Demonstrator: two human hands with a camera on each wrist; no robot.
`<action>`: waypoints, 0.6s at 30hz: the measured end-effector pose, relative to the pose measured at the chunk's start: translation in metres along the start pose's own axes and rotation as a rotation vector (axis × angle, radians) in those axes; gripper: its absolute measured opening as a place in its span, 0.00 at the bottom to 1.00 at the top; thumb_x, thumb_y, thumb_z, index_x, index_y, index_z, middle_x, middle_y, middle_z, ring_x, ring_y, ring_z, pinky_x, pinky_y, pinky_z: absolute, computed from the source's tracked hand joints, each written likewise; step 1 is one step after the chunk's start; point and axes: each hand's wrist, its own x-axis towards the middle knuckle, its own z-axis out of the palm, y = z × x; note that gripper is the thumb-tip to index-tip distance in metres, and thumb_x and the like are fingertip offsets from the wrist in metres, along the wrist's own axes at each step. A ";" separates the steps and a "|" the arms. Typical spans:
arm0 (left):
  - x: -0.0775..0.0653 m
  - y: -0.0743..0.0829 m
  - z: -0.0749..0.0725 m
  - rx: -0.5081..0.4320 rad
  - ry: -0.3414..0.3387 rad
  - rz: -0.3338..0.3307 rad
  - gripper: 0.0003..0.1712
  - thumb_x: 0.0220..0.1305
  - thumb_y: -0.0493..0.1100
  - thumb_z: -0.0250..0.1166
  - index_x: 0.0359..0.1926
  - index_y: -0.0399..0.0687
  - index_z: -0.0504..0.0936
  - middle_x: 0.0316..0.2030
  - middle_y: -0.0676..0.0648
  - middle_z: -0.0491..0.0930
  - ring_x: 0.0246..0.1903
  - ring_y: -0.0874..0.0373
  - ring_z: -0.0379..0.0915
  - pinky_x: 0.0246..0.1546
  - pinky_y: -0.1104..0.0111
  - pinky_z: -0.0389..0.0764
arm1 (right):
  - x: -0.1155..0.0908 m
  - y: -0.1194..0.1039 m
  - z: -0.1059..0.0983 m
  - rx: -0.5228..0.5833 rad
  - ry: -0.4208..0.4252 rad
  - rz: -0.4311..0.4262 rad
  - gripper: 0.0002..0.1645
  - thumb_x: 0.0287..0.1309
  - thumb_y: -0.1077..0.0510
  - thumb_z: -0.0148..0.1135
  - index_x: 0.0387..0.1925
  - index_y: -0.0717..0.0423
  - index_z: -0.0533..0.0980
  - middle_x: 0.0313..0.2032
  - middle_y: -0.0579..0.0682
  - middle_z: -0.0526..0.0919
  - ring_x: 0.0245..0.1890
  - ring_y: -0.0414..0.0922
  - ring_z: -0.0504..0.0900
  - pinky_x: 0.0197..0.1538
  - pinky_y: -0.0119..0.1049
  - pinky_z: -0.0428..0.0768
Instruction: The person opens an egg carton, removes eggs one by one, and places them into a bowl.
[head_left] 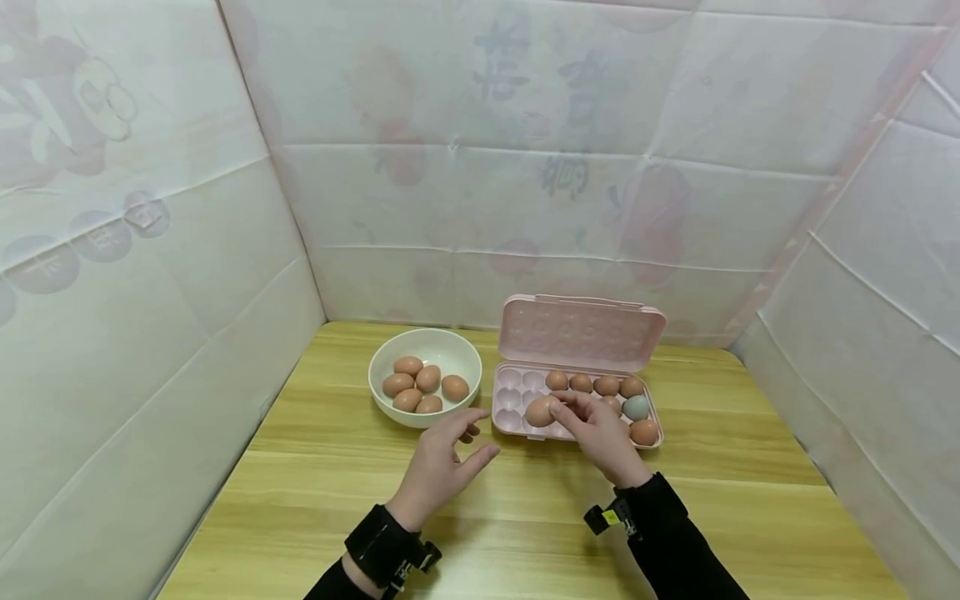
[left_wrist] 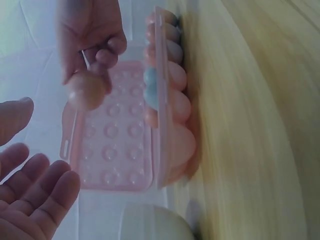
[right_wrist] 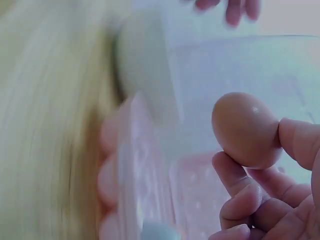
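Observation:
A brown egg [head_left: 541, 411] is pinched between the thumb and fingers of my right hand [head_left: 600, 433], held above the pink egg carton [head_left: 507, 423]. The right wrist view shows the same egg [right_wrist: 246, 130] clear of the carton. My left hand [head_left: 437, 462] hovers between the bowl and the carton, fingers spread, holding nothing. Brown eggs fill the carton's back right cups, with one pale bluish egg [head_left: 636, 407] among them. Part of the carton's front row is hidden behind my right hand. Several brown eggs lie in the white bowl [head_left: 381, 400].
The carton's lid [head_left: 581, 333] stands raised at the back. White printed sheeting [head_left: 480, 208] walls in the wooden table [head_left: 300, 500] behind and on both sides. The bowl sits left of the carton, a small gap between them.

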 end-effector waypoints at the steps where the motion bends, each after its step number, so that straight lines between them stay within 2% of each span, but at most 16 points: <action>1: 0.001 0.001 0.001 -0.005 0.010 0.008 0.28 0.61 0.41 0.80 0.61 0.41 0.84 0.50 0.45 0.89 0.42 0.54 0.86 0.36 0.71 0.86 | -0.002 -0.003 0.001 0.067 -0.012 0.029 0.27 0.80 0.42 0.57 0.69 0.52 0.77 0.58 0.49 0.86 0.60 0.45 0.81 0.64 0.40 0.79; 4: 0.005 0.003 0.004 -0.009 0.040 0.042 0.32 0.59 0.40 0.81 0.64 0.41 0.82 0.54 0.44 0.88 0.42 0.55 0.86 0.40 0.69 0.88 | -0.007 -0.009 0.005 0.243 -0.050 0.070 0.25 0.81 0.42 0.56 0.66 0.53 0.76 0.49 0.44 0.81 0.52 0.37 0.76 0.56 0.35 0.75; 7: 0.008 0.005 0.008 -0.023 0.059 0.068 0.36 0.58 0.40 0.82 0.66 0.42 0.81 0.56 0.44 0.88 0.42 0.57 0.86 0.41 0.69 0.88 | -0.011 -0.012 0.011 0.391 -0.105 0.053 0.20 0.82 0.42 0.55 0.56 0.53 0.75 0.39 0.45 0.71 0.42 0.42 0.67 0.47 0.39 0.67; 10: 0.011 0.008 0.011 -0.055 0.067 0.095 0.40 0.57 0.40 0.83 0.69 0.44 0.79 0.56 0.44 0.87 0.41 0.57 0.85 0.42 0.69 0.88 | -0.014 -0.011 0.018 0.509 -0.187 0.012 0.17 0.83 0.41 0.52 0.47 0.51 0.70 0.37 0.46 0.67 0.40 0.44 0.64 0.46 0.42 0.62; 15: 0.016 0.014 0.015 -0.083 0.077 0.159 0.42 0.53 0.39 0.84 0.70 0.43 0.78 0.57 0.42 0.86 0.42 0.54 0.84 0.43 0.68 0.89 | -0.018 -0.010 0.028 0.608 -0.271 -0.033 0.15 0.83 0.42 0.51 0.43 0.47 0.71 0.37 0.45 0.68 0.38 0.45 0.63 0.46 0.45 0.59; 18: 0.016 0.016 0.016 -0.052 0.087 0.179 0.40 0.52 0.40 0.85 0.66 0.41 0.81 0.58 0.40 0.86 0.48 0.52 0.86 0.49 0.69 0.88 | -0.019 -0.011 0.032 0.626 -0.294 -0.030 0.14 0.85 0.44 0.48 0.42 0.45 0.73 0.36 0.42 0.70 0.37 0.43 0.65 0.45 0.42 0.60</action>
